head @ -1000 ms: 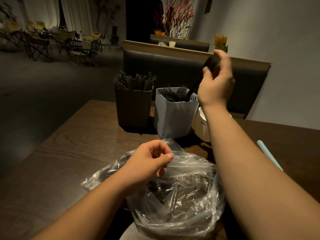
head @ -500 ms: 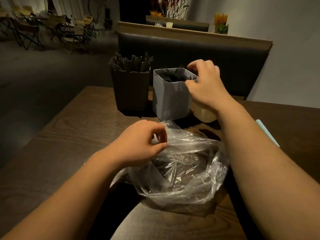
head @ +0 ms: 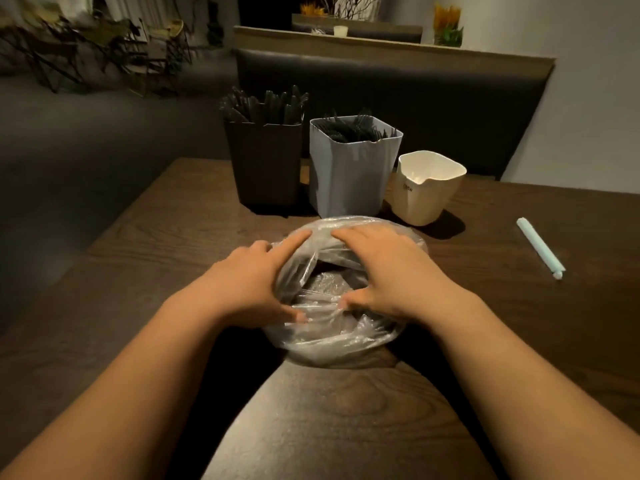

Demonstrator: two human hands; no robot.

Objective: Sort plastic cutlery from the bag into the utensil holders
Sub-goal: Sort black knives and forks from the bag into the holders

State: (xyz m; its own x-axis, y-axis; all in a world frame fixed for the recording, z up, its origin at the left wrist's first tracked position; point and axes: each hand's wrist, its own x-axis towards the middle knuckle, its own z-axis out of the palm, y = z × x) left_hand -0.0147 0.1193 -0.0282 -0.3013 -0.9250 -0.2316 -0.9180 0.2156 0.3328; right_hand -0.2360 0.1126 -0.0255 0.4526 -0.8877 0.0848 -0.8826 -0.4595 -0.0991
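We have both hands on the bag point(head: 332, 341), which sits in the middle of the table point(head: 138, 271), just in front of the holders. Our left hand point(head: 249, 282) lies against the bag's left side. Its index finger point(head: 294, 239) is stretched straight along the rim and its thumb point(head: 291, 315) reaches across the near fold. The other fingers are behind the plastic, so we cannot tell how they lie. Our right hand point(head: 384, 268) spans the bag's mouth from the other side. Its fingers point(head: 349, 233) are spread flat over the far rim and its thumb point(head: 348, 299) presses the crumpled film at the near edge. Neither hand holds any cutlery. The cutlery in the bag point(head: 377, 329) shows only as dark shapes through the plastic, under and between our fingers, too blurred to tell one piece from another.

Three holders stand in a row beyond the bag. The dark holder point(head: 265, 168) on the left is full of black handles point(head: 266, 105). The grey holder point(head: 349, 174) touches the bag's far edge and has black forks point(head: 349, 131) inside. The cream holder point(head: 429, 192) is on the right. A pale stick point(head: 538, 247) lies on the table well to the right, and a bench point(head: 381, 88) runs behind the table
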